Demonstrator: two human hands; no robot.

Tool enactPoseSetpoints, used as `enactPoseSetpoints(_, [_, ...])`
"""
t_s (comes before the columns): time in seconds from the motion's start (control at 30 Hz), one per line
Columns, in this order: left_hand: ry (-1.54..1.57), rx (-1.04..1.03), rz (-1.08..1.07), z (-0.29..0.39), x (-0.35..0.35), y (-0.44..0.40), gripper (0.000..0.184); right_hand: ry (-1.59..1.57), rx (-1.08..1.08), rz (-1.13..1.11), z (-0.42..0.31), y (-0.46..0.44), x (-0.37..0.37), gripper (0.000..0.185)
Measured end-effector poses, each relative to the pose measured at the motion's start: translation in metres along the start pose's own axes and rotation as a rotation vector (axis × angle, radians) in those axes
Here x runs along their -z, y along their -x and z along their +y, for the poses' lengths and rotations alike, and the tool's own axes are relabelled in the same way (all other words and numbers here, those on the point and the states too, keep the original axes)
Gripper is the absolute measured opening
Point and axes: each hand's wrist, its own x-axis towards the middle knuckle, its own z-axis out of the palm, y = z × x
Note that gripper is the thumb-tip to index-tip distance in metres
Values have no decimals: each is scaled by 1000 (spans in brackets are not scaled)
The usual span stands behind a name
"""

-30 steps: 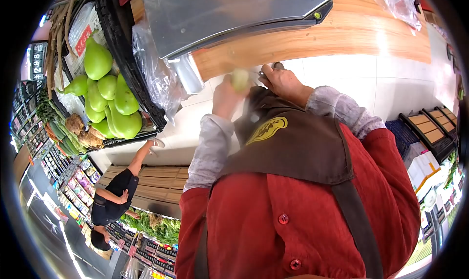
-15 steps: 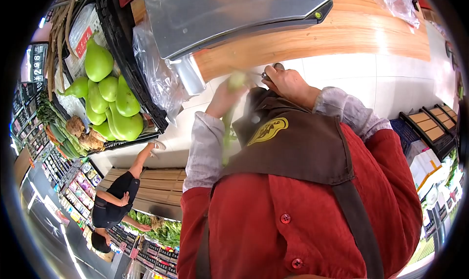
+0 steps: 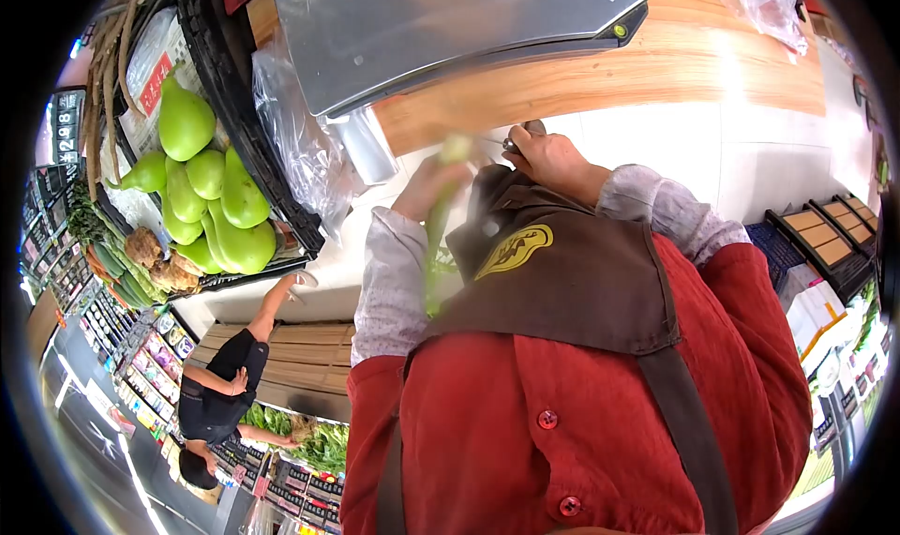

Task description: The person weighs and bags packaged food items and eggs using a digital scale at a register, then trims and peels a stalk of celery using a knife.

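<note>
My left hand (image 3: 429, 188), slightly blurred, is wrapped round a long pale green vegetable stalk (image 3: 437, 263). Its whitish cut end (image 3: 457, 148) sticks up past my fingers, and its lower part hangs along my sleeve and apron. My right hand (image 3: 561, 167) is closed on the dark handle of what looks like a knife (image 3: 511, 145); its thin metal part points left toward the stalk's top end. Blur hides the blade's exact shape and whether it touches the stalk. Both hands are in front of the brown apron (image 3: 591, 272), below the counter edge.
A grey metal plate (image 3: 450, 38) lies on the wooden counter (image 3: 712, 75) ahead. To the left, a black crate (image 3: 253, 146) holds several green gourds (image 3: 186, 122), beside a clear plastic bag (image 3: 295, 132). A person in black (image 3: 211, 399) stands by leafy greens (image 3: 323, 446).
My hands keep nearly the same place, the left still blurred around the stalk. The view has shifted slightly. The person in black has reached a little farther toward the greens.
</note>
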Motion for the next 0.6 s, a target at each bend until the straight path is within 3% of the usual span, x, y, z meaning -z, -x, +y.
enactPoseSetpoints(0.1, [18,50,-23,-1,5,-1,42,-31,11,22,5,1,-15,28])
enactPoseSetpoints(0.17, [112,62,-51,-7,11,-4,43,-53,-150,-44,4,0,-22,28])
enactPoseSetpoints(0.4, [116,-27,-60,2,8,1,47,-86,-148,-49,-4,-1,-7,26])
enactPoseSetpoints(0.5, [206,27,-31,0,9,5,48,-38,-13,33,-10,4,-3,26])
enactPoseSetpoints(0.6, [300,103,21,-4,9,4,48,-7,-153,-55,-10,6,-14,27])
